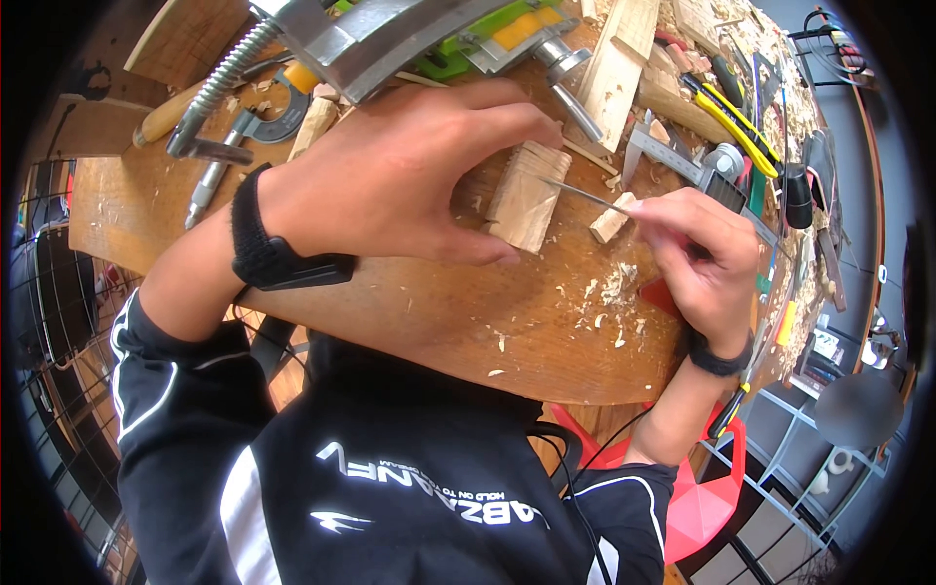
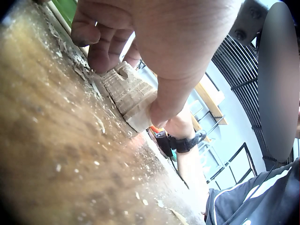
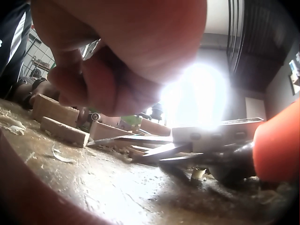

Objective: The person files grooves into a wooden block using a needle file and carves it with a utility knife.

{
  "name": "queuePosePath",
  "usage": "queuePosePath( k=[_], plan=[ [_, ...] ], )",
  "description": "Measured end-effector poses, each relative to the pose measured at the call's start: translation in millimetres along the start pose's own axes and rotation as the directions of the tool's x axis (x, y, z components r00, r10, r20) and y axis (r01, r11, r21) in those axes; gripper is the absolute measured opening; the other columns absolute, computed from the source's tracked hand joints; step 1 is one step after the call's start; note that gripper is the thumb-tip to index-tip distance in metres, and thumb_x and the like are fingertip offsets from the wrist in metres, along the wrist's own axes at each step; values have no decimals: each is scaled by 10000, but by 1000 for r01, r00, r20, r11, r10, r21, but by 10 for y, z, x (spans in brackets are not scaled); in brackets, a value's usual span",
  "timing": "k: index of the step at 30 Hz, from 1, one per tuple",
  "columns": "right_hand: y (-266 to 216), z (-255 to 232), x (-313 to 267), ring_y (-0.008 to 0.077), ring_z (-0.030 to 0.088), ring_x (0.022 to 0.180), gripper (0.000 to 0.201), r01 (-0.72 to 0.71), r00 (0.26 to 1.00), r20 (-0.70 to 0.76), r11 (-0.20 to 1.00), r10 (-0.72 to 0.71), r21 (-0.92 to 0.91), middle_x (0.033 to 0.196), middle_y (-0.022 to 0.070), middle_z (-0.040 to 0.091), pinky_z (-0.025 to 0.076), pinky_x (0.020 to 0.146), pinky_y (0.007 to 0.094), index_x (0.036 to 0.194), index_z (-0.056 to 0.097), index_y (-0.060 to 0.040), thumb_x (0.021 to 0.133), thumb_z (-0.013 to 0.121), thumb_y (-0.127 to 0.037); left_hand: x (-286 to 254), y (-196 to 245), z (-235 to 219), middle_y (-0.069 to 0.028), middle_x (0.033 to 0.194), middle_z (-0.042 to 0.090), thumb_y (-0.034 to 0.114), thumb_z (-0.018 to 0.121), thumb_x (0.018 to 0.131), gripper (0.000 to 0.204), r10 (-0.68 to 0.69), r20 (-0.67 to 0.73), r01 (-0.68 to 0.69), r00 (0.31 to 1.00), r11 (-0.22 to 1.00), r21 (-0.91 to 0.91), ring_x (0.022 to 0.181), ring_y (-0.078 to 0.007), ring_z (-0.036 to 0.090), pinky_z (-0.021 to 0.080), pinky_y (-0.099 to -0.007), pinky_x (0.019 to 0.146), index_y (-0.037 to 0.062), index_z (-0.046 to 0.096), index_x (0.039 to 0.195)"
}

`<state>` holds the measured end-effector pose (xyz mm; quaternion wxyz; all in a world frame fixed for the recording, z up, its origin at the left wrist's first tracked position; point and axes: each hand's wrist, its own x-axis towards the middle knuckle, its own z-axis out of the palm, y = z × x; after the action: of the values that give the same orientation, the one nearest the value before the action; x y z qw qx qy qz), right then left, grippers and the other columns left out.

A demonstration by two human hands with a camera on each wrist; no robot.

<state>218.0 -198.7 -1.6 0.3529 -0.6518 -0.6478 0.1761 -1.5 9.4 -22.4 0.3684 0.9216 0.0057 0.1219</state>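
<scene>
A rectangular wooden block [image 1: 526, 205] lies on the bench, its upper face marked with grooves. My left hand [image 1: 400, 166] grips it across its two ends, fingers at the far end and thumb at the near one. In the left wrist view the thumb of this hand [image 2: 173, 51] presses the end of the notched block [image 2: 131, 98]. Between the fingertips of my right hand [image 1: 707, 253] is a thin metal tool [image 1: 588, 195], its tip over the block's face. The right wrist view shows curled fingers of that hand [image 3: 117, 51]; the tool's grip is hidden there.
Beside the right fingers lies a small wood piece [image 1: 610, 220]. A metal vise [image 1: 361, 44] stands beyond the left hand. Calipers [image 1: 673, 159], a yellow cutter [image 1: 736, 127] and wood offcuts lie at the far right. Shavings [image 1: 616, 288] are scattered near the front edge.
</scene>
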Motion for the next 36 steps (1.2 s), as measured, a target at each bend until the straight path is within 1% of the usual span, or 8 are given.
queuePosePath(
  k=[6,10,12,14,16,24,31,36],
  plan=[
    [4,-24,-5,153,677,746,242,-33,999,-39,999,33,7,911,106,733,484,598,262,1026,775,-5,826,691,102,8,-16,8,-72,1134,623,135,931,638,769,38,-14,-39,999,999,-34,760,-194,616,525,-311,664,97,603,1332],
    [77,-70,-64,75,599,691,193,11,985,-173,999,-5,35,922,63,714,415,594,190,1012,771,-11,833,735,52,14,-13,19,-69,1125,625,124,929,623,779,39,-24,-40,999,999,-25,746,-189,601,510,-307,648,105,605,1332],
    [97,-74,-91,39,554,672,169,-92,929,-347,989,126,113,929,31,709,381,596,166,1032,765,-16,869,743,22,21,-7,6,-68,1127,628,124,929,617,783,45,-19,-46,999,999,-24,740,-191,596,507,-308,644,105,605,1330],
    [126,-103,-110,30,586,686,173,-73,914,-385,987,124,144,943,26,710,409,588,172,1080,756,-16,907,747,-22,23,-1,-3,-67,1129,631,123,928,611,787,48,-15,-48,999,999,-22,734,-193,592,505,-310,640,105,606,1329],
    [101,-107,-121,49,636,704,205,-161,798,-523,941,302,298,952,36,711,450,583,182,1124,744,-10,922,749,-46,23,0,-9,-66,1138,636,124,928,607,791,24,5,-24,1000,1000,-13,734,-195,588,504,-309,642,104,606,1328],
    [208,-146,-95,88,663,760,311,113,667,-706,903,240,414,972,52,699,496,621,196,1228,683,14,930,752,-39,17,33,-26,-73,1181,641,120,929,610,786,-61,55,62,997,998,-31,758,-195,598,507,-307,656,85,602,1323],
    [251,-183,-88,114,671,764,330,209,578,-802,922,153,327,944,104,725,488,631,220,1223,666,32,970,752,-161,17,40,-24,-77,1179,632,124,935,611,792,-57,54,60,997,997,-43,770,-187,585,499,-302,658,78,599,1327],
    [189,-160,-105,105,666,797,291,141,585,-801,956,130,258,1005,87,709,500,662,222,1237,669,18,1009,696,-159,15,21,-12,-73,1181,629,127,936,612,796,-16,31,16,999,1000,-15,770,-183,580,495,-300,656,74,596,1329]
  ],
)
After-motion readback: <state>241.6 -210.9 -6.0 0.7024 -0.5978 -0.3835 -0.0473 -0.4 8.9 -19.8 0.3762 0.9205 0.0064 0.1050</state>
